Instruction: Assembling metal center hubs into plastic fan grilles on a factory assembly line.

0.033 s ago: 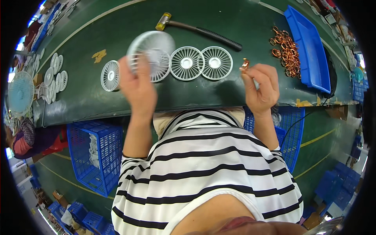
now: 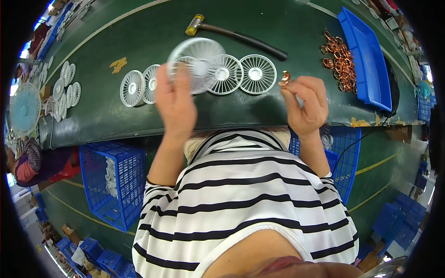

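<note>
My right hand (image 2: 307,101) pinches a copper-coloured piece (image 2: 285,79), long axis pointing away from me, to the right of the white spoked disc (image 2: 198,50) clamped in my left hand (image 2: 175,97) (motion-blurred, fingertips indistinct). Beyond, the disc partly hides the row of spoked wheels (image 2: 222,74).

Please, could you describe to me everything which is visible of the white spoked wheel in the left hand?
The white spoked wheel is round, with a pale rim and many thin spokes around a hub; it looks like plastic. Motion blur softens it, so finer details and exact tilt cannot be told. The left hand grips it at its near left side. In the view, it overlaps similar wheels on the green table; whether it touches them is unclear.
</note>
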Available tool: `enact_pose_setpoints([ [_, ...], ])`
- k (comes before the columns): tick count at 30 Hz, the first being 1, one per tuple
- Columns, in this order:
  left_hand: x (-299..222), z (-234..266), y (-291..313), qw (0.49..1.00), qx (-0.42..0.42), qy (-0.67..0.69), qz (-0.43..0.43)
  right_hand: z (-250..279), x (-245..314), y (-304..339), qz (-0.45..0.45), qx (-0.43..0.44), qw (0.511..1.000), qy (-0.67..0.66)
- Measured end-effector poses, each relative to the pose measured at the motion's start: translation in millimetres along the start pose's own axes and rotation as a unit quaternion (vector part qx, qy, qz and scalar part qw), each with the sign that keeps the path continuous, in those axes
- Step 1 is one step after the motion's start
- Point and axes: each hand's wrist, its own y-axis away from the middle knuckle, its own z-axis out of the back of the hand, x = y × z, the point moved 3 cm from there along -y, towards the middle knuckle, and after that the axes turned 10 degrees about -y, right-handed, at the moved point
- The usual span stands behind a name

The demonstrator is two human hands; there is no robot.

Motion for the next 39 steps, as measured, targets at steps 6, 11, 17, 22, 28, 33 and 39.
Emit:
enact_pose_setpoints([
  [6, -8.8, -44.2, 24.1, 0.97, 0.14, 0.167, 0.111, -28.5, 25.5, -11.5, 0.043, 0.019, 0.995, -0.085],
  [11, -9.3, -53.1, 30.7, 0.975, 0.168, 0.121, 0.075, -43.3, 21.6, -7.1, -0.027, 0.015, 0.999, -0.032],
  [17, -2.6, -55.7, 36.5, 0.98, 0.173, 0.078, 0.055, -51.2, 15.8, -2.1, -0.088, 0.074, 0.993, 0.018],
  [22, -2.6, -57.1, 33.4, 0.974, 0.19, 0.105, 0.07, -50.4, 16.7, 3.5, -0.117, -0.008, 0.993, 0.013],
  [28, -13.6, -48.0, 28.1, 0.884, 0.281, 0.285, 0.242, -35.7, 16.4, -0.9, -0.04, 0.058, 0.996, 0.048],
  [33, -12.3, -46.9, 35.2, 0.883, 0.313, 0.28, 0.208, -27.7, 11.3, -2.5, -0.01, 0.124, 0.992, -0.021],
  [39, -2.5, -50.7, 41.5, 0.864, 0.328, 0.306, 0.228, -26.6, 1.1, 7.6, -0.068, 0.175, 0.97, -0.153],
])
